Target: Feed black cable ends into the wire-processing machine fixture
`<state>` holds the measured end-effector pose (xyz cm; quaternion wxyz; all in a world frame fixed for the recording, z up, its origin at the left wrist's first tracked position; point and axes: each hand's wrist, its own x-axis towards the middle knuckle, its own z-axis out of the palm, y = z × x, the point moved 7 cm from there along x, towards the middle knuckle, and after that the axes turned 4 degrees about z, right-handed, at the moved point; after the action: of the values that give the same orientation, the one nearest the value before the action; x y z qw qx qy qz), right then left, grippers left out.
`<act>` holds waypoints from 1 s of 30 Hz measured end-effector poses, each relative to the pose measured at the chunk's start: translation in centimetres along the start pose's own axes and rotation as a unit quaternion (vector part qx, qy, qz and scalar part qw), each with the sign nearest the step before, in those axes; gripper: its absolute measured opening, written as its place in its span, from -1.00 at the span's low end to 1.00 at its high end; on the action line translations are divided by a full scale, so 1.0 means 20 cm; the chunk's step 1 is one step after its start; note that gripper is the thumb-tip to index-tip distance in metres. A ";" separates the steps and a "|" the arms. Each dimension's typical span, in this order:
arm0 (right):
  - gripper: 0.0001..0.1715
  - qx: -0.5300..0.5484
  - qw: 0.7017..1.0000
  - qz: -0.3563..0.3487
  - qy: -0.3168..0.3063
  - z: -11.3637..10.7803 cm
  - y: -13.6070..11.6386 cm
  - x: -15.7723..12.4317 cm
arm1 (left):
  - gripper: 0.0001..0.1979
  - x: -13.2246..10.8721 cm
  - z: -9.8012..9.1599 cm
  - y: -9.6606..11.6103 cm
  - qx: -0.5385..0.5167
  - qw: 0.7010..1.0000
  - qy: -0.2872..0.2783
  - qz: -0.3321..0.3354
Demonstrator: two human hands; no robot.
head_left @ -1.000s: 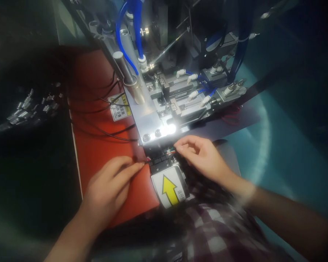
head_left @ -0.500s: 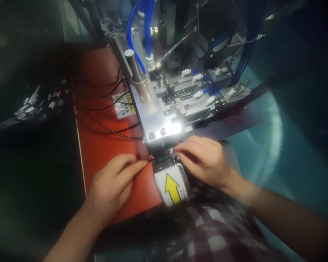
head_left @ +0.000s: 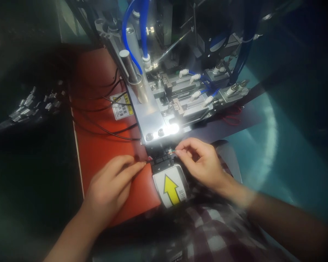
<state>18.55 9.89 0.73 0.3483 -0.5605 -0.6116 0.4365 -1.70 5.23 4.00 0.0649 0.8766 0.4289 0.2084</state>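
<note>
My left hand (head_left: 112,183) is over the red-orange surface, its thumb and fingers pinched on the end of a thin dark cable (head_left: 155,160). The cable runs across a small black fixture (head_left: 161,165) at the machine's front. To the right, my right hand (head_left: 200,162) pinches thin coloured wires (head_left: 174,151) between thumb and forefinger. A small light-coloured piece sits on the fixture beside those fingertips, too small to make out. Below the fixture is a white label with a yellow arrow (head_left: 171,189).
Behind the hands stands a metal machine (head_left: 150,116) with blue air tubes (head_left: 143,32) and a bright lamp spot. Black cables (head_left: 106,133) cross the red-orange surface (head_left: 93,153). Shiny metal pieces (head_left: 24,109) lie at the far left.
The view has shifted slightly. The fingers of my right hand have drawn back a little from the fixture, and coloured wires now show at their tips. My left hand keeps its pinch.
</note>
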 end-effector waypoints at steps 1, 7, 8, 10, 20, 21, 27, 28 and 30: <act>-0.96 0.013 1.000 0.014 -0.001 0.00 0.01 0.00 | -0.69 0.00 0.00 0.00 0.001 1.000 0.000 -0.001; -0.83 0.088 0.987 0.131 -0.034 0.00 0.05 0.02 | -0.69 0.01 -0.01 0.00 -0.003 1.000 0.011 -0.002; -0.81 0.087 0.986 0.137 -0.038 0.00 0.05 0.02 | -0.68 0.01 -0.01 0.00 -0.004 1.000 0.010 -0.002; -0.78 0.083 0.985 0.145 -0.048 0.01 0.04 0.03 | -0.68 0.01 -0.01 0.00 -0.007 1.000 0.007 -0.004; -0.89 0.078 0.983 0.147 -0.079 0.03 0.00 0.07 | -0.71 0.01 -0.01 0.01 -0.002 1.000 0.004 0.001; -0.89 0.074 0.983 0.145 -0.082 0.03 0.00 0.06 | -0.70 0.01 -0.01 0.01 -0.003 1.000 0.004 0.000; -0.88 0.019 0.996 0.054 -0.075 0.03 -0.06 0.05 | -0.69 0.01 -0.01 0.00 -0.010 1.000 0.002 -0.004; -0.89 0.022 0.996 0.055 -0.073 0.03 -0.05 0.05 | -0.69 0.01 -0.01 0.00 -0.009 1.000 0.003 -0.004; -0.88 0.048 0.993 0.084 -0.073 0.03 -0.02 0.05 | -0.70 0.01 -0.01 0.00 -0.010 1.000 0.005 0.000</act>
<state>17.62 10.87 0.81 0.2909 -0.5593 -0.5642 0.5331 -1.60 5.29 4.18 0.0716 0.8751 0.4267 0.2170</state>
